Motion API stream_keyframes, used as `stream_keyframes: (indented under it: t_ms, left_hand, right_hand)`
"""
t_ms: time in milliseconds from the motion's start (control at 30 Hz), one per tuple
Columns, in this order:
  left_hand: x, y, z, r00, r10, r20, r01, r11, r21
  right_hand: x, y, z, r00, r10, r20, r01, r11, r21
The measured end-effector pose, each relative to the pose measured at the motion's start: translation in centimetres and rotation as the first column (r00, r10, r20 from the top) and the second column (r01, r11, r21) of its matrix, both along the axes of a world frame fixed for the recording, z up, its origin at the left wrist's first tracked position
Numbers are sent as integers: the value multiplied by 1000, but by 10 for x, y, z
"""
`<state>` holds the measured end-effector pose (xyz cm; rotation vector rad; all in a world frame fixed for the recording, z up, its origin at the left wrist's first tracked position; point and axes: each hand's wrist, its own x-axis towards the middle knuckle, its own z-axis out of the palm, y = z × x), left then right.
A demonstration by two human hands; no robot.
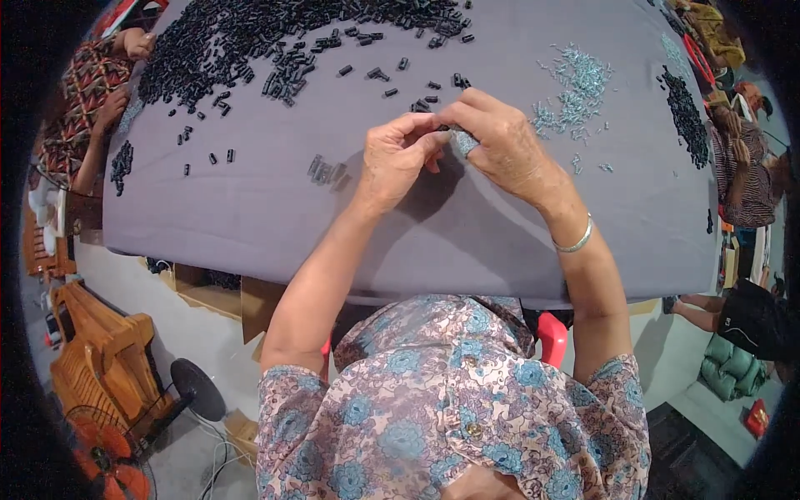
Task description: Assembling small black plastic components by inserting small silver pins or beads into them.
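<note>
My left hand (396, 162) and my right hand (504, 142) meet over the middle of the table, with fingertips nearly touching. Pinched in my left fingers is a small black cylindrical piece (443, 128), mostly covered by them. My right hand is closed around a bunch of small silvery screw-like pieces (463, 143), which show below its bent fingers. A few loose black pieces (423, 105) lie just beyond my left fingertips. Left of my left hand sits a little group of translucent, greyish pieces (328, 172), too blurred to name.
A grey cloth covers the table (250, 212). A big heap of black cylindrical pieces (208, 58) spreads across the far left, and a pile of silvery screw-like pieces (579, 87) lies right. Other people sit at both sides. A wooden chair (104, 342) and a fan (108, 454) stand lower left.
</note>
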<state>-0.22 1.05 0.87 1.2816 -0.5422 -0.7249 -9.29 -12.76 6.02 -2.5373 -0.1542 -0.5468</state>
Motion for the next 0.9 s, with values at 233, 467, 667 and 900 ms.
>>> stream_keyframes:
  t_ms: [233, 467, 667, 900]
  left_hand:
    - [-1, 1, 0, 1000, -20, -22, 20, 1000, -19]
    - [0, 2, -4, 1000, -21, -5, 21, 999, -31]
    - [3, 3, -2, 997, 35, -68, -39, 998, -58]
    - [17, 6, -3, 968, 109, -226, -157, 966, -206]
  right_hand:
    - [-1, 7, -6, 997, -44, 63, 47, 998, -47]
    - [-5, 14, -2, 998, -50, 46, 57, 988, -142]
    - [1, 4, -13, 977, -140, 163, 141, 990, 4]
    - [26, -23, -27, 978, -211, 6, 207, 965, 163]
